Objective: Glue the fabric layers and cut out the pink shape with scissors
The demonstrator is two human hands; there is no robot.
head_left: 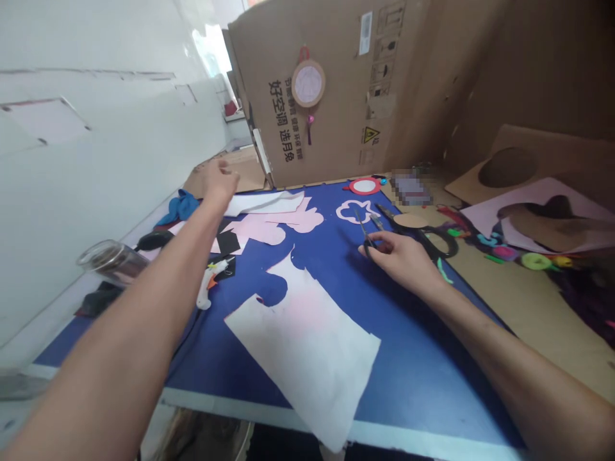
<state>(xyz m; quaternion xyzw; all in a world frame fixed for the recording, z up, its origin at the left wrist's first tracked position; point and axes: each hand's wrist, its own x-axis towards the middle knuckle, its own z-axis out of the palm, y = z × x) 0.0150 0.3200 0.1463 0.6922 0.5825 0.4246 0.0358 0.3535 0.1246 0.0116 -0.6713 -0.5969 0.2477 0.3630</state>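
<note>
My right hand (401, 256) is closed around a pair of small scissors (363, 225), their thin blades pointing away from me above the blue mat. My left hand (220, 182) is raised over the far left part of the mat, its fingers loosely bent and apart, with nothing visible in them. Below it lie a white sheet (264, 202) and pink cut paper shapes (262, 229). A large white sheet (312, 346) with curved cut-outs lies in front of me, its lower corner hanging past the edge. Near the scissors' tips is a pink flower-shaped outline (346, 211).
A white glue gun (206, 285) and a glass jar (113, 261) are at left, near blue cloth (183, 206). Behind stands a big cardboard box (331, 147). Black-handled large scissors (439, 242), a red-rimmed disc (364, 186) and coloured craft pieces (535, 261) lie right.
</note>
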